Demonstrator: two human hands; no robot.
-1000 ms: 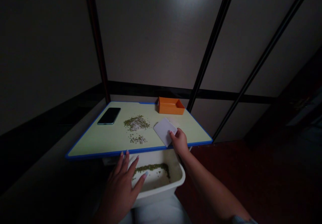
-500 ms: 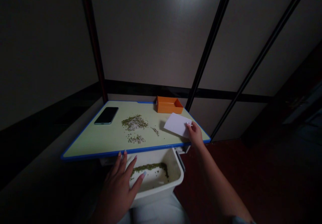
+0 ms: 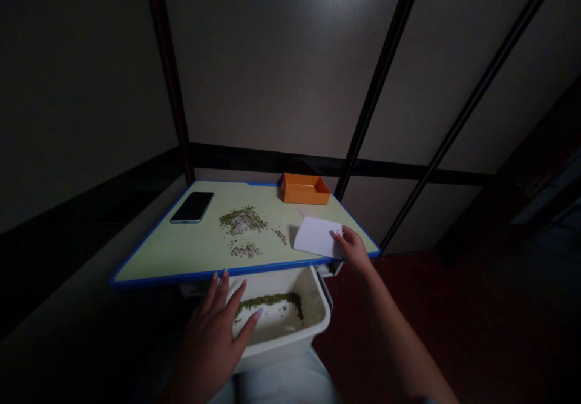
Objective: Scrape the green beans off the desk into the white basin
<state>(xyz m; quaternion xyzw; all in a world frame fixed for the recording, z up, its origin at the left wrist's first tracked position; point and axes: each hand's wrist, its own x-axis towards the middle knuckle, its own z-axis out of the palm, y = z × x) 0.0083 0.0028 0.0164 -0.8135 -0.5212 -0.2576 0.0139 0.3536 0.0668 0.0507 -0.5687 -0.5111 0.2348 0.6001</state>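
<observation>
My right hand (image 3: 353,249) pinches the right edge of a white sheet of paper (image 3: 318,236), held over the right front of the pale green board (image 3: 181,252). With fingers spread, my left hand (image 3: 215,328) rests its fingertips at the board's blue front edge, over the left part of a white plastic bin (image 3: 290,346). Small green bits (image 3: 272,300), perhaps seeds or beans, lie in a band inside the bin. A loose heap of green and pale bits (image 3: 242,219) sits mid-board, with a smaller patch (image 3: 246,250) before it and a short streak (image 3: 280,235) to its right.
An orange open box (image 3: 305,189) stands at the board's back right. Toward the back left lies a dark-screened phone (image 3: 192,207). A panelled wall (image 3: 272,65) rises directly behind the board, and a dark red floor (image 3: 399,307) shows at right.
My right hand has brought the paper slightly nearer the front edge and turned it, so it lies closer to level with that edge. My left hand stays in place.
</observation>
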